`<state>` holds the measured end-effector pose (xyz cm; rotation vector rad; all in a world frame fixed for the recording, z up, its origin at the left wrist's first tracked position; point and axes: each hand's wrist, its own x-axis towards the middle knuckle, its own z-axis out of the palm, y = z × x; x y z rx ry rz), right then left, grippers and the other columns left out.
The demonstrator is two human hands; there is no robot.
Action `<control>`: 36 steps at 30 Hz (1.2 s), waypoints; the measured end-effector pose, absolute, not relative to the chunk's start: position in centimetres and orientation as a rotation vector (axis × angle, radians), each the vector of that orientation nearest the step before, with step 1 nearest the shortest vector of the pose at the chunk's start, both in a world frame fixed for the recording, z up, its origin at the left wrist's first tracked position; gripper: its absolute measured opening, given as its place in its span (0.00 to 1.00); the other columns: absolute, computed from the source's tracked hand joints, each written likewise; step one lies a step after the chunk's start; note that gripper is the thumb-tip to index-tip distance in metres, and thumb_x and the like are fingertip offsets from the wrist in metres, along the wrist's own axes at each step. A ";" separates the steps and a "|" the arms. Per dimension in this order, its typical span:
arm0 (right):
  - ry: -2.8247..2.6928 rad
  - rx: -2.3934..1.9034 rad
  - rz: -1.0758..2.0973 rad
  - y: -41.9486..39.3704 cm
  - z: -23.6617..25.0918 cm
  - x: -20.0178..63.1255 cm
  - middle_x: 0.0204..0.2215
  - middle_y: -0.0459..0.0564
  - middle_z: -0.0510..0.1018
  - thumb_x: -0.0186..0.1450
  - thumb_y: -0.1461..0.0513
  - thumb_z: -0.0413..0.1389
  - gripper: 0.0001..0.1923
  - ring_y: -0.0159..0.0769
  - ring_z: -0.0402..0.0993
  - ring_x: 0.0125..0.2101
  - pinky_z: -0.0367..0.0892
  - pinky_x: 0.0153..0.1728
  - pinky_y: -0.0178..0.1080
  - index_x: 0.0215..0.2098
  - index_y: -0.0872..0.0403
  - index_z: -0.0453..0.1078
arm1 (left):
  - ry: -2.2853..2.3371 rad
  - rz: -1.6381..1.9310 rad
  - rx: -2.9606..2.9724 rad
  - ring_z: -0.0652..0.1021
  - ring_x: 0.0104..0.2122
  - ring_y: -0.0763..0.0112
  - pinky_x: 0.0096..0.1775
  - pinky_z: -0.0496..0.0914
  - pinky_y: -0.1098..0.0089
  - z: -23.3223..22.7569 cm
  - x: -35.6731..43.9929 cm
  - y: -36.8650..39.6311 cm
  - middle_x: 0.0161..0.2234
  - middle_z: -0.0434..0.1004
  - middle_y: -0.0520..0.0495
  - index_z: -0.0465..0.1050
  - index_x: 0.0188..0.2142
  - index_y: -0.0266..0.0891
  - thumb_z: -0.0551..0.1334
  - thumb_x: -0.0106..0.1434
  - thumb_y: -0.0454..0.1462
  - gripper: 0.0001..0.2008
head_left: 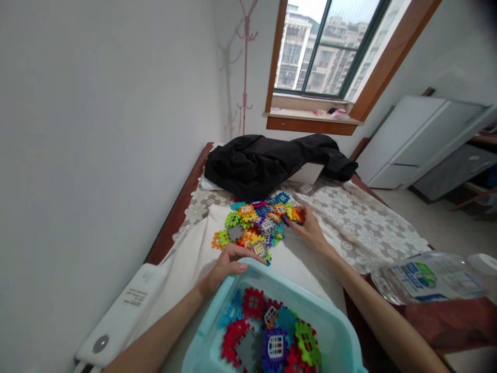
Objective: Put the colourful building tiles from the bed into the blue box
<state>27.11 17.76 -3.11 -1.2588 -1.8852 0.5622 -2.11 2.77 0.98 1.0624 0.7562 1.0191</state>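
Over white cloth [186, 269], hands [227, 263] [311, 229] apart, one on tub [318, 311], one at tiles [266, 225]

Turq. bin [337, 331], multicol. gear pcs [256, 223], blk cloth [252, 163], wht sheet [297, 269], gry-wht floral tablecloth [375, 225]

Black garment [248, 163] sprawled over the flowered tablecloth [365, 220]! Behind it, 1 pink coat stand [246, 57]; right of that, the window [336, 39], then a white fridge [411, 137]; and nearer, a white-capped clear bottle [425, 277]!
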 end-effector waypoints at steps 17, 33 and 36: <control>-2.074 -1.302 0.396 18.8 -4.1 26.4 0.40 0.50 0.77 0.61 0.57 0.58 0.16 0.44 0.75 0.38 0.69 0.42 0.44 0.46 0.50 0.62 | 0.873 1.180 0.982 0.80 0.40 0.56 0.40 0.74 0.66 -0.8 -2.7 2.2 0.40 0.85 0.43 0.85 0.43 0.38 0.71 0.55 0.47 0.20; -2.047 -1.354 0.327 25.3 -6.0 29.5 0.38 0.49 0.77 0.54 0.64 0.56 0.19 0.43 0.74 0.38 0.67 0.40 0.40 0.44 0.50 0.60 | 0.817 1.151 0.986 0.80 0.35 0.57 0.37 0.74 0.64 -1.2 -2.9 2.4 0.38 0.85 0.42 0.85 0.44 0.37 0.72 0.54 0.51 0.24; -2.082 -1.322 0.309 25.1 -6.3 29.5 0.39 0.50 0.77 0.54 0.65 0.55 0.19 0.43 0.74 0.39 0.67 0.41 0.40 0.45 0.50 0.60 | 0.839 1.159 0.988 0.80 0.36 0.57 0.38 0.75 0.65 -1.2 -2.9 2.4 0.38 0.85 0.42 0.85 0.43 0.38 0.72 0.54 0.50 0.23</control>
